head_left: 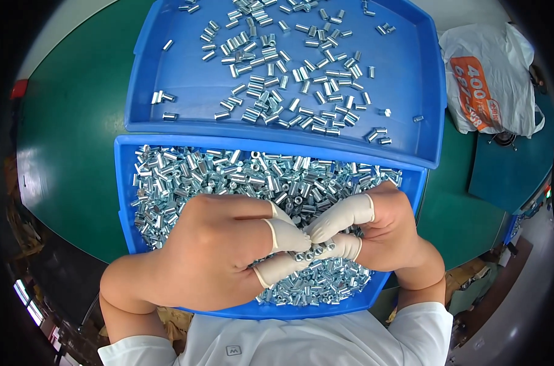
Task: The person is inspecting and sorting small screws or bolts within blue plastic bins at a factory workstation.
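Both hands meet above the near blue tray (123, 183), which is heaped with small shiny metal sleeves (185, 177). White finger cots cover the fingertips and thumbs. My left hand (228, 244) and my right hand (368, 229) pinch a short row of metal sleeves (314, 251) between them, the round ends turned toward me. The fingertips of the two hands touch or nearly touch. Parts of the row lie hidden under the fingers, so I cannot tell exactly which sleeve each hand grips.
Beyond, a wider blue tray (185, 70) carries a looser scatter of the same sleeves. Both trays stand on a green table (69, 134). A white plastic bag with an orange print (503, 73) lies at the far right, next to the far tray.
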`<state>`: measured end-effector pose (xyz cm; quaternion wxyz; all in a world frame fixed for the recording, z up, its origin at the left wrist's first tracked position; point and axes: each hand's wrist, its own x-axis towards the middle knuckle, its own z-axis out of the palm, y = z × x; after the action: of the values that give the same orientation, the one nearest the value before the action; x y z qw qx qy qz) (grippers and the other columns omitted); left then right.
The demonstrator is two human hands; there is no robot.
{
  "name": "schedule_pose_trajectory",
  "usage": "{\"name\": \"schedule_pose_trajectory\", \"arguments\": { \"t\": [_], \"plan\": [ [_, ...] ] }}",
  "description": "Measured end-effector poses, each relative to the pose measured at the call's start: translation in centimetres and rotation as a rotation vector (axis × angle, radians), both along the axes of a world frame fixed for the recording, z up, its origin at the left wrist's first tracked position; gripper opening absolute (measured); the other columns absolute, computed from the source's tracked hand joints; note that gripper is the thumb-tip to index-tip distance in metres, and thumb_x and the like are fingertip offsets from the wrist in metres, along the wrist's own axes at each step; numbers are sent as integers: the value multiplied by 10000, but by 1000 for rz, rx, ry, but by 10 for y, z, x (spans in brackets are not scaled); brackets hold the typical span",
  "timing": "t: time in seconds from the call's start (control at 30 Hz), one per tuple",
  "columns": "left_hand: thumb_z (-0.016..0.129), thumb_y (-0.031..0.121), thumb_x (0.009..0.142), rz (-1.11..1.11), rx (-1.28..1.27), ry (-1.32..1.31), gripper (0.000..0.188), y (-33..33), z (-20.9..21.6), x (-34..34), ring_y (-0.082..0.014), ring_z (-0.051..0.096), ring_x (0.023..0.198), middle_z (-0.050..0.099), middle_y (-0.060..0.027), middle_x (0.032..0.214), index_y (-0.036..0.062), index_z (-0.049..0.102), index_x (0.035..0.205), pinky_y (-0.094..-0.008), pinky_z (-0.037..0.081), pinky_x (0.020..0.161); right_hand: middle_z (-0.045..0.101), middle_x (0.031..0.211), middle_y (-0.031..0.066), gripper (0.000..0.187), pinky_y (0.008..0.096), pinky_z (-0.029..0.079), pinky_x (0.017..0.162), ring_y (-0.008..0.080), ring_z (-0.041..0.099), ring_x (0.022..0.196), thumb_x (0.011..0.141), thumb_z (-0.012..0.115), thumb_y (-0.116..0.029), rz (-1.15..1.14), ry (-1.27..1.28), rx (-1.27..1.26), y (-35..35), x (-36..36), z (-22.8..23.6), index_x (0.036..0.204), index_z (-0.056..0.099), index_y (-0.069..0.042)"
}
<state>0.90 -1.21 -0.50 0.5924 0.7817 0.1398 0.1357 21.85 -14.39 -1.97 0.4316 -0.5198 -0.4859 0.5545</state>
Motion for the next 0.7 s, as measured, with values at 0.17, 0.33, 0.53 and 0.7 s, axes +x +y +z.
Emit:
{"name": "schedule_pose_trajectory", "arguments": {
  "t": [0.17, 0.33, 0.53, 0.7],
  "plan": [
    [910, 75, 727, -38, 41, 36, 234, 3, 2, 0, -216, 724, 656, 741, -90, 813, 78, 767, 912, -287, 558, 541, 791, 874, 117, 135, 280, 615, 710, 207, 787, 805, 821, 859, -75, 6, -6, 35, -1, 1, 0, 909, 776, -14],
    [851, 24, 721, -48, 29, 22, 238, 3, 3, -1, -249, 683, 623, 714, -86, 804, 65, 753, 934, -341, 537, 521, 793, 877, 110, 140, 277, 611, 700, 211, 787, 803, 832, 855, -108, -1, -6, 56, -1, 1, 0, 924, 785, -28],
    [855, 28, 721, -37, 4, 36, 248, 3, 1, 0, -249, 694, 637, 718, -87, 809, 77, 753, 942, -341, 541, 528, 793, 863, 95, 148, 271, 596, 666, 201, 783, 777, 834, 857, -137, 2, -12, 46, 0, 1, 1, 930, 795, -43],
    [857, 29, 723, -40, 8, 37, 250, 3, 4, 1, -243, 696, 634, 720, -88, 806, 75, 750, 944, -334, 539, 524, 792, 849, 88, 149, 266, 586, 647, 193, 779, 757, 822, 864, -135, 2, -24, 61, 0, 2, 0, 928, 801, -51]
  ]
}}
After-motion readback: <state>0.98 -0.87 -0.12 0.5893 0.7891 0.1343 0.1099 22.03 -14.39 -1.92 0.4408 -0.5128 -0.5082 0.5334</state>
